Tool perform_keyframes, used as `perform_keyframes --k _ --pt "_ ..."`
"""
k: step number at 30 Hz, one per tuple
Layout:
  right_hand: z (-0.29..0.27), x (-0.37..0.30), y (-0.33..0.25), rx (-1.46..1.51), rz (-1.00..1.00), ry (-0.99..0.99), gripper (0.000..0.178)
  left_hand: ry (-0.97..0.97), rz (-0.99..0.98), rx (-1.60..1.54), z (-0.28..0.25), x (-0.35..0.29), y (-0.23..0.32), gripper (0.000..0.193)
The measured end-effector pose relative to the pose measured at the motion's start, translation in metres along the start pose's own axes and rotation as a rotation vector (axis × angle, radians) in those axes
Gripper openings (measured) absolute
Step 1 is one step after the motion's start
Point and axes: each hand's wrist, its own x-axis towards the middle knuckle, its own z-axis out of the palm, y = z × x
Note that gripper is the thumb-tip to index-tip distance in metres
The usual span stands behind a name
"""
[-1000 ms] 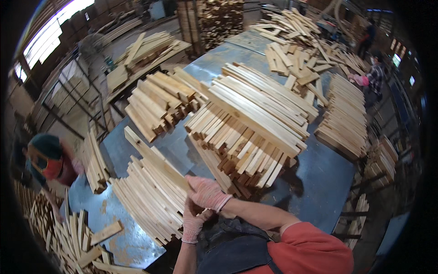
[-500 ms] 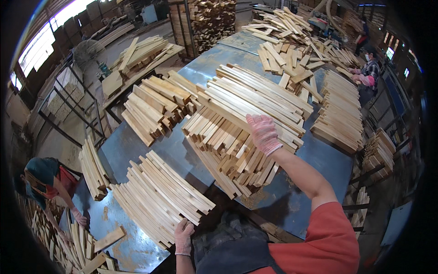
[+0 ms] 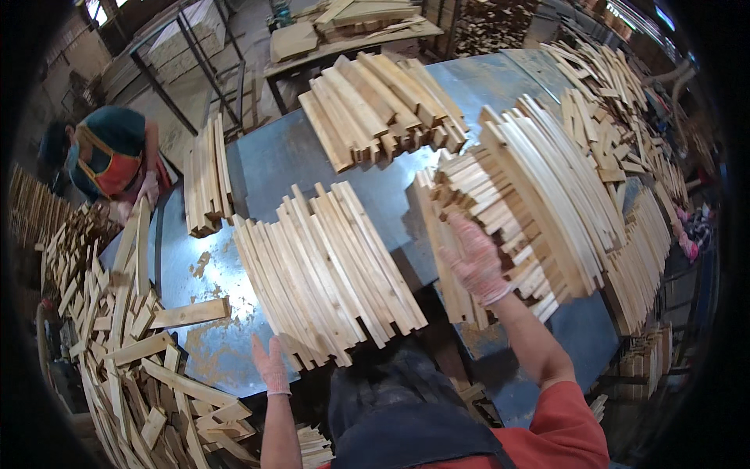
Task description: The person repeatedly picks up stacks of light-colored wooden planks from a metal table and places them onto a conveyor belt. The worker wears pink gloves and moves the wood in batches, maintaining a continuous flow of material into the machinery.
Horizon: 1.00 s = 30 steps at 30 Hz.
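Both my hands wear pink-and-white work gloves. My left hand [image 3: 271,365] is open, its fingers and thumb apart, beside the near left corner of a row of pale wooden strips [image 3: 328,273]. The strips lie side by side on a blue metal table [image 3: 269,168], their ends uneven. My right hand [image 3: 475,262] is open with fingers spread, at the left side of a taller stack of wooden strips [image 3: 539,195]. Whether it touches the stack I cannot tell. Neither hand holds anything.
Another bundle of wooden strips [image 3: 375,105] lies at the far side, a smaller one [image 3: 208,178] at the left. Loose pieces [image 3: 164,375] heap up at lower left, near a co-worker [image 3: 117,160] in a dark top. More strips [image 3: 641,258] stand at the right.
My view has turned left. My right hand has come off the top of the tall stack to its left side. My left hand has moved from the row's near edge to its left corner and opened.
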Motion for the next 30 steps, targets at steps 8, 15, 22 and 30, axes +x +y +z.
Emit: perform_keyframes --k 8,15,22,30 --pt "0.223 0.040 0.131 0.177 0.464 -0.052 0.068 -0.369 -0.080 0.360 0.038 0.122 -0.068 0.084" --pt "0.300 0.027 0.150 0.749 0.674 -0.084 0.066 -0.294 -0.256 -0.164 0.064 0.125 -0.052 0.085" --pt "0.283 0.050 0.118 0.735 0.964 -0.327 0.060 -0.366 -0.519 -1.036 0.053 0.138 -0.011 0.078" --pt "0.263 0.023 0.110 0.946 1.087 -0.457 0.047 -0.451 -0.648 -0.968 0.044 0.133 -0.031 0.037"
